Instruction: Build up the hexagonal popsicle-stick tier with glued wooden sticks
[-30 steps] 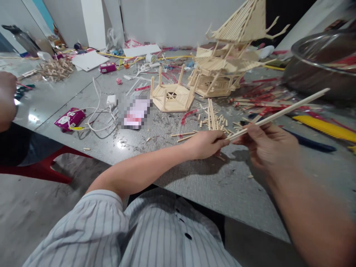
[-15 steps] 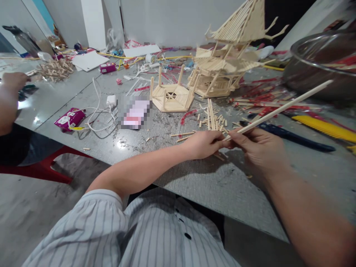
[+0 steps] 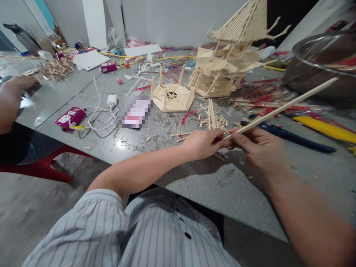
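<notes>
A long pale wooden chopstick (image 3: 289, 106) slants up to the right from between my hands, over the near side of the table. My right hand (image 3: 263, 150) pinches it near its lower end with thumb and fingers. Against that lower end, my left hand (image 3: 201, 144) is closed, its fingertips meeting those of the right. Just beyond them lie loose chopsticks (image 3: 211, 114) and several short cut pieces (image 3: 221, 121). A hexagonal stick base with upright posts (image 3: 174, 98) stands farther back, beside a tiered stick pagoda model (image 3: 230, 61).
Dark-handled cutters (image 3: 300, 138) and a yellow-toothed tool (image 3: 325, 127) lie at right, near red wrappers (image 3: 261, 102) and a large bowl (image 3: 308, 70). A phone (image 3: 136, 114), white charger (image 3: 112, 100) and purple packet (image 3: 71, 118) are at left. Another person's hand (image 3: 20, 82) rests far left.
The other person's hand at far left has shifted to the right. My hands and the chopstick stay nearly in place, with its far tip slightly farther right.
</notes>
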Action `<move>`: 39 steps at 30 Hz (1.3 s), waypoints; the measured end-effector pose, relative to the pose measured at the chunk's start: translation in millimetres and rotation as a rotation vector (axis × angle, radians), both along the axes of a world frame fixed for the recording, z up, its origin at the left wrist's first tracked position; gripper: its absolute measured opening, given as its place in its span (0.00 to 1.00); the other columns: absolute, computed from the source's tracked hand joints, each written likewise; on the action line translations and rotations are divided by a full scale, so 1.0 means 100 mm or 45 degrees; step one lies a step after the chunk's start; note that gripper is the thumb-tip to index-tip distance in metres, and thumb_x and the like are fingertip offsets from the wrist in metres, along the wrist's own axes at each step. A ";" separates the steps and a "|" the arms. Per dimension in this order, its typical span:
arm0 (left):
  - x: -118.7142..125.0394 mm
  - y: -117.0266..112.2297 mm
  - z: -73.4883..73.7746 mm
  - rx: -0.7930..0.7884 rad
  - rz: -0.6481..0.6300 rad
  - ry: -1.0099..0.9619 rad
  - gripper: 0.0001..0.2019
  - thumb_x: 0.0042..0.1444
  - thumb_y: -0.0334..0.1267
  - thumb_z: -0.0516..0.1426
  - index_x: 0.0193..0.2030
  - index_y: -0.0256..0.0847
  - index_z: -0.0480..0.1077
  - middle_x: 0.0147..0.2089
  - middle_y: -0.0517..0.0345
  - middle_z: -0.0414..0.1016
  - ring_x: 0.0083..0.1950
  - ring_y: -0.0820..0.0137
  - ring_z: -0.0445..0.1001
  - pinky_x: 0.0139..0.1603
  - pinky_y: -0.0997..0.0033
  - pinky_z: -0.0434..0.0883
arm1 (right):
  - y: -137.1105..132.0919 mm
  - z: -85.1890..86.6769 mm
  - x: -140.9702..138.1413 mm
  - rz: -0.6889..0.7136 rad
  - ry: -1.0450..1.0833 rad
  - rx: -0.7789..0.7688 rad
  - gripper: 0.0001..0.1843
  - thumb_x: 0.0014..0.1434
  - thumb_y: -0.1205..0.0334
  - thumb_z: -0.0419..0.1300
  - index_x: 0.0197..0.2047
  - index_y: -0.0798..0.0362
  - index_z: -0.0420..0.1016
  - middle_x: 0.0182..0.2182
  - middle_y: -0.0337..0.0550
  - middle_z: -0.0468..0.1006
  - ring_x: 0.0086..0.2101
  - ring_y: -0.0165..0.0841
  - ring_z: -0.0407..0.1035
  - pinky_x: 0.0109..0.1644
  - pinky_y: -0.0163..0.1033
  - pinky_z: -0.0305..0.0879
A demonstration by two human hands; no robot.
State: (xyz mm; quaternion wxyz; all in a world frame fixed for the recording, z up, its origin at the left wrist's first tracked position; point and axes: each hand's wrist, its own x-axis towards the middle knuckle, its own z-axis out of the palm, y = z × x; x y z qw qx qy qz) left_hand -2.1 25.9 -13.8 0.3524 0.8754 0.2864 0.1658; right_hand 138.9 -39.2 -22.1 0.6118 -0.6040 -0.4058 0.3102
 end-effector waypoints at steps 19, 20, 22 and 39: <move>-0.01 -0.04 0.07 -0.087 -0.016 0.013 0.16 0.64 0.45 0.44 0.32 0.41 0.64 0.29 0.58 0.73 0.32 0.72 0.69 0.36 0.71 0.63 | 0.00 -0.06 0.04 0.057 -0.012 0.041 0.11 0.44 0.55 0.67 0.29 0.53 0.76 0.21 0.37 0.74 0.19 0.26 0.66 0.26 0.35 0.63; -0.01 -0.04 0.07 -0.151 -0.034 -0.025 0.14 0.63 0.44 0.44 0.30 0.41 0.63 0.28 0.60 0.72 0.30 0.74 0.68 0.35 0.72 0.63 | 0.01 -0.06 0.04 0.064 -0.021 0.039 0.11 0.44 0.56 0.67 0.29 0.53 0.76 0.21 0.37 0.74 0.19 0.26 0.66 0.26 0.34 0.63; 0.00 -0.03 0.08 -0.354 -0.076 -0.108 0.12 0.63 0.41 0.45 0.30 0.41 0.61 0.26 0.62 0.70 0.26 0.77 0.66 0.31 0.74 0.63 | 0.03 -0.05 0.04 0.071 -0.009 0.027 0.11 0.44 0.56 0.67 0.29 0.54 0.75 0.21 0.37 0.73 0.18 0.25 0.65 0.25 0.34 0.63; -0.01 0.11 0.18 -1.185 -0.019 -0.292 0.04 0.59 0.28 0.54 0.33 0.36 0.62 0.25 0.61 0.75 0.22 0.76 0.75 0.25 0.76 0.71 | 0.12 0.04 0.12 0.178 0.180 0.085 0.17 0.46 0.54 0.66 0.37 0.54 0.71 0.25 0.34 0.73 0.18 0.21 0.62 0.22 0.31 0.62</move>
